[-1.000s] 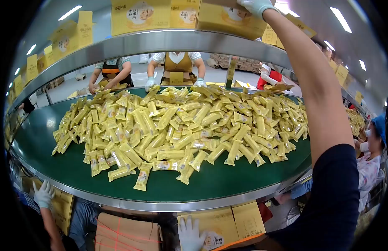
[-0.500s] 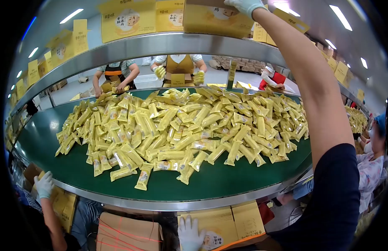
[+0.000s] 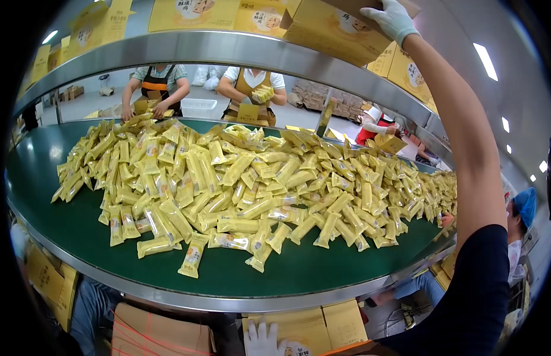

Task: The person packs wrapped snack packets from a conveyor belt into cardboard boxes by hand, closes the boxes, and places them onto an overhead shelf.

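Up at the overhead shelf, my right hand point(image 3: 393, 19), in a white glove, grips the edge of a yellow carton point(image 3: 334, 31), which is tilted over the shelf's front rim. Its flaps stand open. At the bottom of the view, my left hand point(image 3: 263, 341), also gloved, lies with fingers spread on another yellow carton point(image 3: 311, 323) below the belt's near edge. Between the two hands spreads a large heap of yellow wrapped snack bars point(image 3: 245, 196) on a green conveyor belt point(image 3: 287, 255).
A metal shelf point(image 3: 228, 53) crosses above the belt, carrying more yellow cartons point(image 3: 195, 15). A brown cardboard box point(image 3: 159, 332) stands at the lower left. Across the belt, co-workers handle bars and boxes; another in a blue cap point(image 3: 524, 207) is at the right.
The view has turned slightly. The carton in my right hand tilts more and sits farther right, angled out from the shelf. My left hand stays on the lower carton.
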`<action>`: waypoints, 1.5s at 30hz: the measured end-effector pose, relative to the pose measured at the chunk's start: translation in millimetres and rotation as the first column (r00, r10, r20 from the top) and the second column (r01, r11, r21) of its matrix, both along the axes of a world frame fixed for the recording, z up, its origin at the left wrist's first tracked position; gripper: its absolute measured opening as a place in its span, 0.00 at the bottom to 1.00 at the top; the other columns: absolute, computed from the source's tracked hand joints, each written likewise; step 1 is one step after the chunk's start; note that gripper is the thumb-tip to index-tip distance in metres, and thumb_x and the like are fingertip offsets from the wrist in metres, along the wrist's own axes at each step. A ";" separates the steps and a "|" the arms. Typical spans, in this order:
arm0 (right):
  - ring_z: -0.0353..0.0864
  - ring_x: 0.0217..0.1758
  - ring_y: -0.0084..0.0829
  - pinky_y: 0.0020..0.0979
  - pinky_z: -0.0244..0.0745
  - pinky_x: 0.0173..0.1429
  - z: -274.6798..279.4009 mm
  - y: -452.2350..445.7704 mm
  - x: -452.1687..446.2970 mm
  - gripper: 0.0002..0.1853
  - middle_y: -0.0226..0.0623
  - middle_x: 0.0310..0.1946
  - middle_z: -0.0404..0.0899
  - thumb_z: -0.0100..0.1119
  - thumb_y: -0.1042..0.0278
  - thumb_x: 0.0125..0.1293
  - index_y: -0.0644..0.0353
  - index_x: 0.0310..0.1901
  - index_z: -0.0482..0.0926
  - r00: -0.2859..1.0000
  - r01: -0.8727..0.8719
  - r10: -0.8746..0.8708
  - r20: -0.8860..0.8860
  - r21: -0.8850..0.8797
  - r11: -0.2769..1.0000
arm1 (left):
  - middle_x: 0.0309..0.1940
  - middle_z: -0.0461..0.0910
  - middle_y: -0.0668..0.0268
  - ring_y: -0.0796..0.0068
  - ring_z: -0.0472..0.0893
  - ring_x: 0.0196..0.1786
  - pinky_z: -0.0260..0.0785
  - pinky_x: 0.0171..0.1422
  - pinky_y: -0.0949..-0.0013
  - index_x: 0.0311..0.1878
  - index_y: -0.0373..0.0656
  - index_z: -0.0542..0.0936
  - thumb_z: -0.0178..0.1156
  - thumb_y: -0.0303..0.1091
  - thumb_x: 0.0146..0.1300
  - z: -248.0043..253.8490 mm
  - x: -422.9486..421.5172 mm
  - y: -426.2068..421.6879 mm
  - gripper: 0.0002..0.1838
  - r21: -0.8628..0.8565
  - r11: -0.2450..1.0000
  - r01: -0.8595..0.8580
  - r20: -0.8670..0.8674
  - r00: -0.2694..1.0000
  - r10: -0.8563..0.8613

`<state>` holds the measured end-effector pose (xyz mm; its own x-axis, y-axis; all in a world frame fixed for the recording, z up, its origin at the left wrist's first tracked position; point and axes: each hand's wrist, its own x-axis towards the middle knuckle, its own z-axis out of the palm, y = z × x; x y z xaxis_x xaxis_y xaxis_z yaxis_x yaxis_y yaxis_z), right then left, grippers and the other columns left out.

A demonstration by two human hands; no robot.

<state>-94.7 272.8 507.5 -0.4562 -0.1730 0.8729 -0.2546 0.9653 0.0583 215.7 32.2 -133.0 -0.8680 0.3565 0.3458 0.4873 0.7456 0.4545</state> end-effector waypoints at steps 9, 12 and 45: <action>0.80 0.47 0.37 0.35 0.74 0.56 7.5 10.2 43.6 0.19 0.43 0.42 0.81 0.68 0.67 0.59 0.62 0.50 0.78 0.993 -0.113 0.112 -0.041 -0.027 0.993 | 0.61 0.74 0.53 0.44 0.68 0.66 0.57 0.72 0.40 0.62 0.45 0.75 0.63 0.47 0.55 12.0 -4.0 -6.2 0.32 0.083 0.995 0.063 -0.085 0.995 -0.056; 0.80 0.47 0.35 0.34 0.74 0.55 2.1 14.7 82.8 0.19 0.42 0.43 0.81 0.65 0.64 0.62 0.62 0.52 0.77 0.991 -0.131 0.131 -0.012 -0.005 0.991 | 0.61 0.75 0.52 0.52 0.71 0.67 0.58 0.72 0.43 0.62 0.43 0.75 0.61 0.44 0.59 34.1 -13.3 0.2 0.28 0.349 0.922 0.169 -0.226 0.970 -0.093; 0.75 0.42 0.43 0.39 0.75 0.43 -382.6 -22.4 296.3 0.17 0.35 0.37 0.74 0.67 0.69 0.42 0.49 0.38 0.78 0.602 -0.634 0.402 0.690 0.107 0.766 | 0.81 0.43 0.63 0.53 0.46 0.81 0.36 0.82 0.49 0.80 0.52 0.48 0.38 0.81 0.61 90.9 -75.1 21.8 0.54 0.899 -0.031 -0.436 0.338 0.737 -0.585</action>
